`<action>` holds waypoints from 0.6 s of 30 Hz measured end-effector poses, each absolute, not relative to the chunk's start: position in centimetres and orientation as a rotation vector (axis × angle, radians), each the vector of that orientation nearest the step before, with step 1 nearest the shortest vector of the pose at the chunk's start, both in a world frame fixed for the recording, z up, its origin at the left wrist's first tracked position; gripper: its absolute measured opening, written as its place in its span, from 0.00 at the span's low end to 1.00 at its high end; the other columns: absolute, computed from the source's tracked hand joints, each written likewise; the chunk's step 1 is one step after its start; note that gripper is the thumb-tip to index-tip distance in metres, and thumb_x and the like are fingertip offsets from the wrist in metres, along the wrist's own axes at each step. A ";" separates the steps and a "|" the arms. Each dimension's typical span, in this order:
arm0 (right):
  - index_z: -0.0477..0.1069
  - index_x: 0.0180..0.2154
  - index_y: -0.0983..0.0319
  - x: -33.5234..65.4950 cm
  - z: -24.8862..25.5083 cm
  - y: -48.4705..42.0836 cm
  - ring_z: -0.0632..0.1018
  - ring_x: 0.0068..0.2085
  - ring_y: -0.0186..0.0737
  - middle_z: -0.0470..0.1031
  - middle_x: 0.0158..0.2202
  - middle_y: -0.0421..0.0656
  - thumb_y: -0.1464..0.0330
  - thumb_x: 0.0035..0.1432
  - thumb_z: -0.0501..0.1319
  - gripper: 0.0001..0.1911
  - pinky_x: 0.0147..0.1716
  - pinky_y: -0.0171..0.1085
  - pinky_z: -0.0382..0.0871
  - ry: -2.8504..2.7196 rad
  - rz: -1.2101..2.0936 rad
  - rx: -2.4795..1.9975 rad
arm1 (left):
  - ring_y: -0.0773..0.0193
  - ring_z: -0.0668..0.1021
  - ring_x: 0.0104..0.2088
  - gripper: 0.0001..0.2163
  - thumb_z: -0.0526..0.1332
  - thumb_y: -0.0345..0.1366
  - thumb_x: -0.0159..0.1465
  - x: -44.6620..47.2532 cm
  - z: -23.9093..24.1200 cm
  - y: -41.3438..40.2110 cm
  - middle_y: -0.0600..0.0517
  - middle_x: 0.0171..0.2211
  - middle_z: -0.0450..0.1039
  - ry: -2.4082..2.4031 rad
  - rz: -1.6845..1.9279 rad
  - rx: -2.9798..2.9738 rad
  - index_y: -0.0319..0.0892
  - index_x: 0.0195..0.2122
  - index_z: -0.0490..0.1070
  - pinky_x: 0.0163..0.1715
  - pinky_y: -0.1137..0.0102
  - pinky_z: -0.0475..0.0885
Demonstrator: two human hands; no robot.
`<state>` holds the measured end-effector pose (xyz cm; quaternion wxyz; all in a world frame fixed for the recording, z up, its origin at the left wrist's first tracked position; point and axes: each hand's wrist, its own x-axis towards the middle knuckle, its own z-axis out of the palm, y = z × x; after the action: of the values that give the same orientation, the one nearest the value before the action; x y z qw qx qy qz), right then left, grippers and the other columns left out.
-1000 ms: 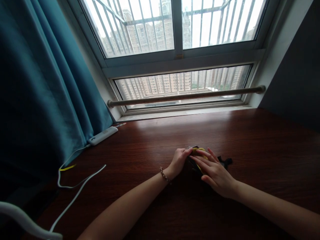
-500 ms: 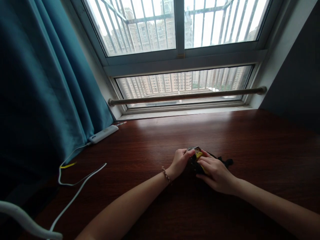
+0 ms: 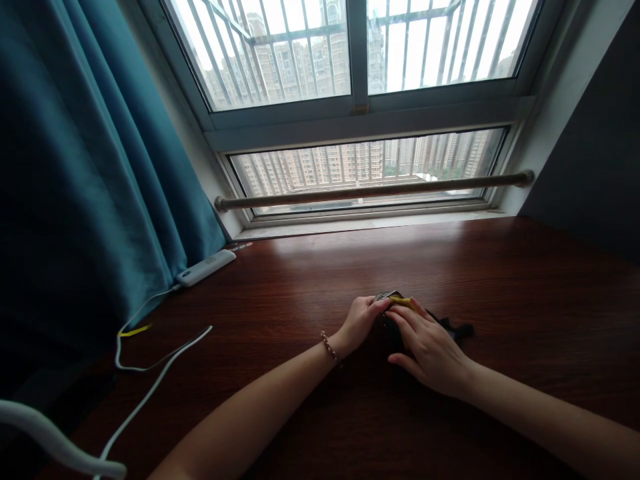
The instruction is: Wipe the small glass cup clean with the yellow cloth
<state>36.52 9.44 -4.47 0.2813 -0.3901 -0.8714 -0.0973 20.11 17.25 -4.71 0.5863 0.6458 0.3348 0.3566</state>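
Note:
A small dark pouch (image 3: 393, 333) with a yellow piece (image 3: 401, 301) showing at its top lies on the dark wooden table (image 3: 525, 300). My left hand (image 3: 359, 323), with a bead bracelet at the wrist, pinches the pouch's upper left edge. My right hand (image 3: 427, 347) lies over the pouch with fingers pressing on it, fingertips near the yellow piece. A black strap end (image 3: 457, 329) sticks out to the right of my right hand. Most of the pouch is hidden under my hands.
A white power bank (image 3: 205, 268) rests at the table's left by the teal curtain (image 3: 85, 167), with white cables (image 3: 150, 373) trailing toward the front left. A window with a wooden rail (image 3: 370, 191) runs along the table's far edge.
My right hand has flattened over the pouch and covers more of the yellow piece than half a second ago. My left hand keeps its pinch in the same spot.

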 end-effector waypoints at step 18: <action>0.43 0.63 0.61 37.1 -6.6 11.0 0.60 0.59 0.45 0.56 0.59 0.51 0.63 0.59 0.59 0.36 0.57 0.47 0.58 -1.872 0.231 -1.117 | 0.58 0.72 0.43 0.25 0.51 0.52 0.60 20.3 -4.3 17.4 0.43 0.41 0.71 0.443 0.859 0.832 0.34 0.44 0.70 0.50 0.62 0.64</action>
<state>37.12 11.02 -6.55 0.4568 -0.4533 -0.7596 0.0938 20.26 17.45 -4.30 0.8035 0.3884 0.2067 0.4011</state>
